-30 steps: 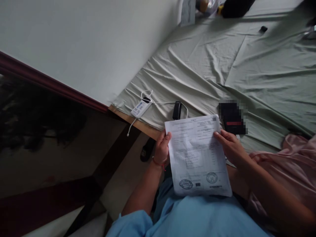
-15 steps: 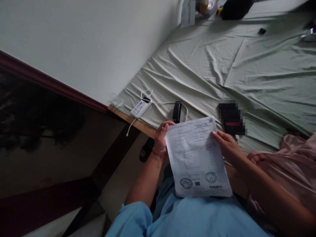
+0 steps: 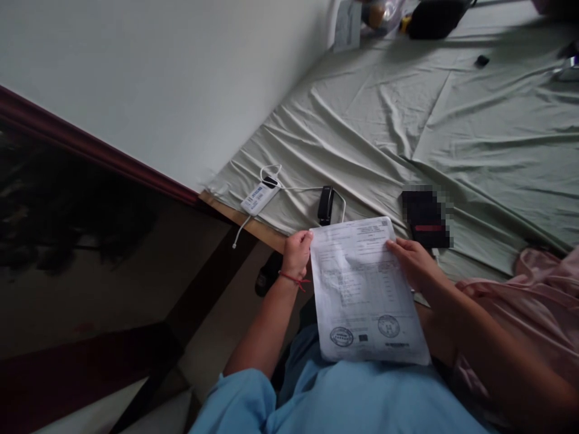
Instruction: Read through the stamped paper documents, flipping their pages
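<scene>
A printed paper document [image 3: 362, 289] with two round stamps near its lower edge is held in front of my blue shirt. My left hand [image 3: 297, 254], a red string at its wrist, pinches the upper left corner. On the opposite side, my right hand [image 3: 415, 260] grips the upper right edge, thumb on top and the other fingers mostly hidden behind the sheet. Just beyond the paper's top edge lies a black stapler-like object [image 3: 325, 205]. The text is too small to read.
A white power strip [image 3: 260, 198] with a cable sits at the corner of the pale green bedsheet [image 3: 362, 132]. A dark, blurred-out device [image 3: 425, 220] rests right of the paper. Pink fabric [image 3: 529, 295] lies at the right. A black bag [image 3: 438, 18] is farther back.
My left hand has slid slightly down and closed its fingers at the paper's corner; its index finger no longer stretches along the top edge. The paper has shifted slightly right.
</scene>
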The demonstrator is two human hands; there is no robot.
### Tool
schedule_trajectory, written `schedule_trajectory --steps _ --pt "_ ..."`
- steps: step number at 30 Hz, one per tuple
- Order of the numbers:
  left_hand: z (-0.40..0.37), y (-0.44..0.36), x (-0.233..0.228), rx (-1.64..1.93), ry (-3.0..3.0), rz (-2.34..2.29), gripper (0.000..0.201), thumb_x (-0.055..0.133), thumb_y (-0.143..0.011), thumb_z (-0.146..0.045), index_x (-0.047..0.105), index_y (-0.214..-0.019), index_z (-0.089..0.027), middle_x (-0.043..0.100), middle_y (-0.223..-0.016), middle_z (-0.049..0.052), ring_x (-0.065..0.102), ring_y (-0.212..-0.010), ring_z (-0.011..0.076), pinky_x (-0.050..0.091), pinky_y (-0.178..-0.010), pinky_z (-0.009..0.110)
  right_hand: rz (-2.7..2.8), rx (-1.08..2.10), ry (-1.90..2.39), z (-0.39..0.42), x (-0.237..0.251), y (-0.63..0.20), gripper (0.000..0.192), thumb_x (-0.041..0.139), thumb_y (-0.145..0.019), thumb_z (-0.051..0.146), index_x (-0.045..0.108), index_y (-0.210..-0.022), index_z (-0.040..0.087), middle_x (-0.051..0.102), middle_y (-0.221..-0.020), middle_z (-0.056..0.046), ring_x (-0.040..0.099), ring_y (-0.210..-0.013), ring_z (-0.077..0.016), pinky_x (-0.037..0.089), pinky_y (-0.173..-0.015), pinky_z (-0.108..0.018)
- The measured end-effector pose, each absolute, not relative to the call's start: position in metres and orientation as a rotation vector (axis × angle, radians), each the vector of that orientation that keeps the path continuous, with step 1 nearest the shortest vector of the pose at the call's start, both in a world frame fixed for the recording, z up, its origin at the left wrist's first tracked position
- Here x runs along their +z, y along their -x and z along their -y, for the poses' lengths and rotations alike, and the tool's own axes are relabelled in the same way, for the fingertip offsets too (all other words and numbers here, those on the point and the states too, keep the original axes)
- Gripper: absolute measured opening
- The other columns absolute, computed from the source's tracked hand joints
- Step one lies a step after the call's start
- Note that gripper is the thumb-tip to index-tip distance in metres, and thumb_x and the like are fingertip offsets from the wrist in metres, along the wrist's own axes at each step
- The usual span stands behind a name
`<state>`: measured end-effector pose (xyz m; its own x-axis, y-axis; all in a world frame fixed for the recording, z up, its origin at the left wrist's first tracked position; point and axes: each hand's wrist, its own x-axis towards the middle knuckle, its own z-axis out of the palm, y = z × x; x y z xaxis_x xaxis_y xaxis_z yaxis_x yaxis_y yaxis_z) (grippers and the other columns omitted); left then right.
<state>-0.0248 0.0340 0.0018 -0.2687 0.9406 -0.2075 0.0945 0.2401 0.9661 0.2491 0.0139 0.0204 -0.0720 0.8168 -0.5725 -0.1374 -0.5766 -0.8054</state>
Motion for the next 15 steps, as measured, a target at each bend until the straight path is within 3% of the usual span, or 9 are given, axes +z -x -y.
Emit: schedule_trajectory --steps 8,15 --pt "-0.065 0.025 0.014 0.876 -1.021 -1.706 0.026 0.066 -0.074 -0.033 0.057 -0.057 -0.015 0.045 -0.050 -0.004 0.037 -0.050 0.0093 0.027 -0.050 0.022 0.711 1.700 1.597 -0.029 0.005 -0.253 0.023 0.074 -0.071 0.036 0.077 -0.087 0.019 0.071 -0.059 -0.004 0.061 -0.045 -0.0195 0.046 -0.042 -0.029" --pt "-0.086 0.023 0.015 0.825 -1.036 -1.770 0.009 0.068 -0.068 -0.018 0.066 -0.061 -0.013 0.056 -0.055 -0.002 0.041 -0.051 0.0088 0.029 -0.051 0.021 0.760 1.644 1.595 -0.035 -0.006 -0.253 0.021 0.071 -0.072 0.036 0.077 -0.083 0.019 0.068 -0.055 -0.004 0.061 -0.044 -0.0207 0.046 -0.042 -0.031"
